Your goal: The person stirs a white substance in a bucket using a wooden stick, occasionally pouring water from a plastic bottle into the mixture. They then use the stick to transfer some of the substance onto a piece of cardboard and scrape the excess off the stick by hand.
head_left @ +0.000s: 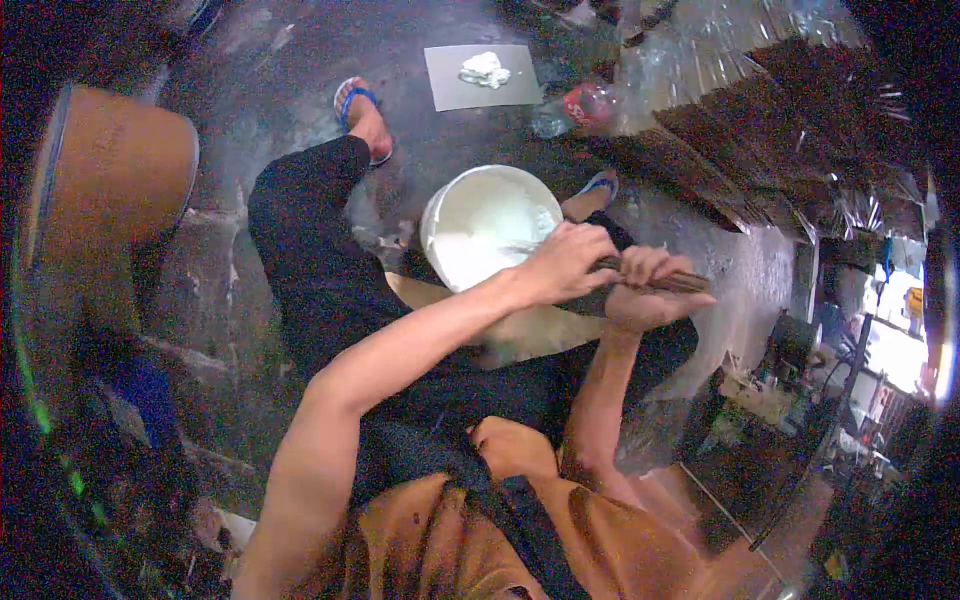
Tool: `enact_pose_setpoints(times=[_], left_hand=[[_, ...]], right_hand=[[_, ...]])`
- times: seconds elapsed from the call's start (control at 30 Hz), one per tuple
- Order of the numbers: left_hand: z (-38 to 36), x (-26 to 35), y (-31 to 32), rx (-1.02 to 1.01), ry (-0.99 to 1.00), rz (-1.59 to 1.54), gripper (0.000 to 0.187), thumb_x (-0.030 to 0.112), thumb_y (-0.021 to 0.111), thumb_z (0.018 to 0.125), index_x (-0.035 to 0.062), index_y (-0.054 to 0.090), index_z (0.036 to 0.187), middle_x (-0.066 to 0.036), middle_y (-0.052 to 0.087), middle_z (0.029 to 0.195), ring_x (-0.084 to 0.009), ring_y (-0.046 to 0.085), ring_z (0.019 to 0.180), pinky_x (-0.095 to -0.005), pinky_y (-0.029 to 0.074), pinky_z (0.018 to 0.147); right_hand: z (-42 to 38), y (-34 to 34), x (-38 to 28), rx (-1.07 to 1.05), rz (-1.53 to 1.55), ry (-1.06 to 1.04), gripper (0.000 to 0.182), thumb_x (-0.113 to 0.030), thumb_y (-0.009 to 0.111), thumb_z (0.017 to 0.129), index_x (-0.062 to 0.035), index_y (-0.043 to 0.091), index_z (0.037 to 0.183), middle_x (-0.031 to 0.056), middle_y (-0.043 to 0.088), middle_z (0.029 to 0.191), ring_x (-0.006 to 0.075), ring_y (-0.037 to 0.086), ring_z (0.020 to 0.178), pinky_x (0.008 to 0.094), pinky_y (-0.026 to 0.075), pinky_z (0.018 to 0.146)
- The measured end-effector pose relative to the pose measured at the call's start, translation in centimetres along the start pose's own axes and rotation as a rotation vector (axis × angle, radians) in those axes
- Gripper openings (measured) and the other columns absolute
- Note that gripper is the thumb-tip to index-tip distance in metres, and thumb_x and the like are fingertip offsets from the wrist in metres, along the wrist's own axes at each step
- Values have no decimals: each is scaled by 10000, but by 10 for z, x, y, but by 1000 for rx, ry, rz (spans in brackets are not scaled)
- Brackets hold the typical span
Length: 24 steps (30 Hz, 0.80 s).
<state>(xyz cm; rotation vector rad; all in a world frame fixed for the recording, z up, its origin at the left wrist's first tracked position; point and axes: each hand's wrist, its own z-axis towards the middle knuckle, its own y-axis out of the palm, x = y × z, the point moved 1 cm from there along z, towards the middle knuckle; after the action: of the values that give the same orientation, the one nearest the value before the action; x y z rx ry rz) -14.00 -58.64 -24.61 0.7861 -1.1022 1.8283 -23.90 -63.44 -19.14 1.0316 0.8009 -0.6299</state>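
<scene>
Orange shirt (405, 535) closest, left hand (568, 262) and right hand (648, 288) curled closed in a firm grip round a stick (690, 282), bucket (432, 248) left of the grip, unsteadied, so one hard push might tip it, spilling white contents (468, 255)

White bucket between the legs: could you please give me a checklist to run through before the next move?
1. Grip: ok; the left hand and right hand both hold the stick, left nearer the bucket.
2. Bucket placement: ok, between the legs.
3. Stick's far end inside the bucket: cannot tell, blurred.
4. White contents smooth throughout: cannot tell, glare hides detail.
5. White lump within its card: ok.
6. Bottle with red label apart from the bucket: ok.
</scene>
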Motion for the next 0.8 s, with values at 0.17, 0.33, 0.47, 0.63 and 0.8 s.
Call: enact_pose_setpoints(times=[0.17,0.33,0.47,0.63,0.8], left_hand=[[9,-25,-5,-55,0,68,283,351,555,833,110,596,976,-67,591,937,-238,550,937,-407,377,793],[-28,-80,-4,-130,-243,195,317,388,535,839,97,613,937,-81,608,894,-252,574,900,-430,372,795],[-19,-49,3,-117,-219,241,334,398,548,826,74,615,873,-89,600,825,-261,585,855,-419,374,781],[-5,-22,-1,6,-124,239,294,375,579,804,89,616,860,-66,598,833,-242,583,848,-392,378,768],[-26,-89,3,-40,-238,299,307,386,569,808,107,637,916,-98,630,895,-261,594,879,-412,392,815]], right_hand=[[11,-8,22,-18,58,-80,728,-770,260,771,-80,455,647,46,391,512,170,350,450,295,302,463],[-4,-28,101,57,181,169,728,-771,251,764,-94,489,642,34,385,491,159,338,428,290,267,401],[9,-12,57,183,218,294,725,-758,231,788,-95,419,562,8,316,426,127,263,381,279,217,382],[14,5,25,46,71,29,718,-734,221,814,-90,423,566,27,333,430,135,272,377,283,235,380],[-2,-26,116,161,91,95,714,-740,220,807,-91,396,566,36,333,426,144,297,382,280,261,386]])
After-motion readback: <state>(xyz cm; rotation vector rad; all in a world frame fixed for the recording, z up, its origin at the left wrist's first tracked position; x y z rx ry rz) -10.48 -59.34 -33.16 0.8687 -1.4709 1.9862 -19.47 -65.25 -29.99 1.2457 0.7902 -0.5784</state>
